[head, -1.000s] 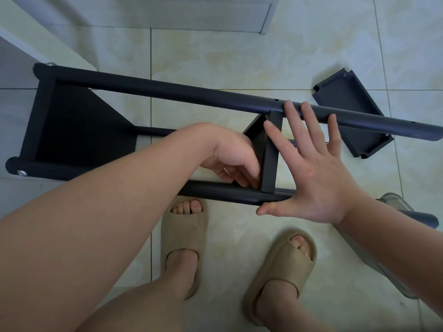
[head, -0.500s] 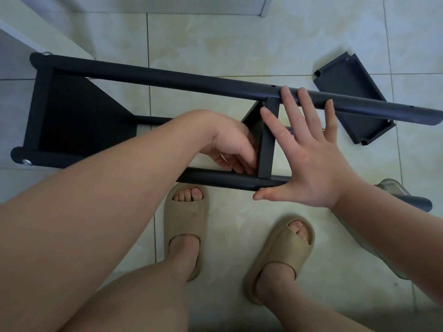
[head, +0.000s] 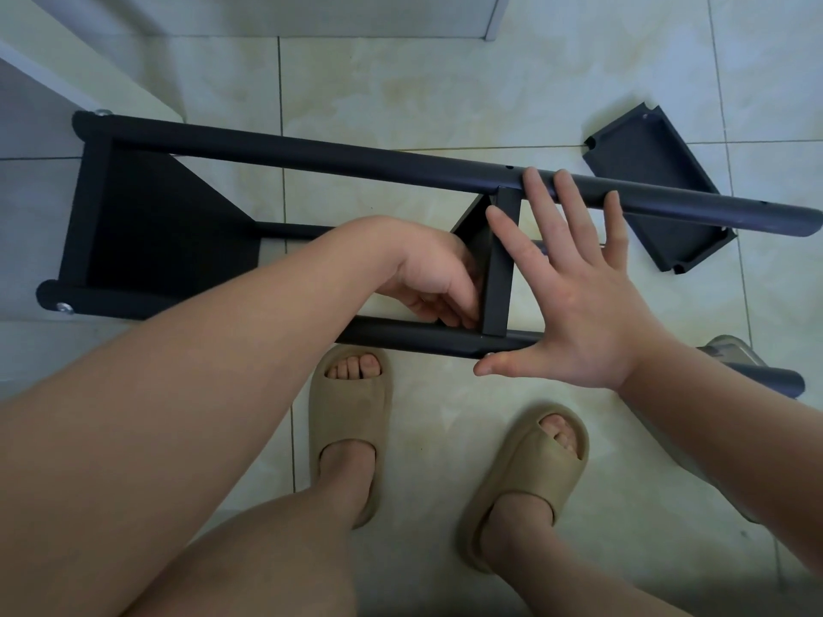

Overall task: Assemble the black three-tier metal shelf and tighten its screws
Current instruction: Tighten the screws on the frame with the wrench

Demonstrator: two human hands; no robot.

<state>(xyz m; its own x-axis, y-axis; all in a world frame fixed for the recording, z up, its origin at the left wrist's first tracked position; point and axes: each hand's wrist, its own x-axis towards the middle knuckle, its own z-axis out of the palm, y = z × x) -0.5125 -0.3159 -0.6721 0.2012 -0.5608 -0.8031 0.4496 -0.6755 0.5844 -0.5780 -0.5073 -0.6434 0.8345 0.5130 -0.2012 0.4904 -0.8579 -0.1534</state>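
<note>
Black shelf frame [head: 311, 164] on side on tiled floor [head: 445, 95]; loose tier [head: 645, 158] beside, at R. L hand [head: 427, 278]: fingers curled at mid tier [head: 499, 278] / lower pole joint, contents hidden. R hand [head: 579, 305]: spread flat against mid tier.

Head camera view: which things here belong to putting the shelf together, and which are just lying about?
Job in hand:
shelf frame; end tier, fitted; middle tier; loose tier on the tiles; left hand, curled at the middle tier; right hand, spread flat beside it.

Lying about:
clear object behind the right forearm, unidentifiable; beige slippers, worn; pale furniture, upper left.
</note>
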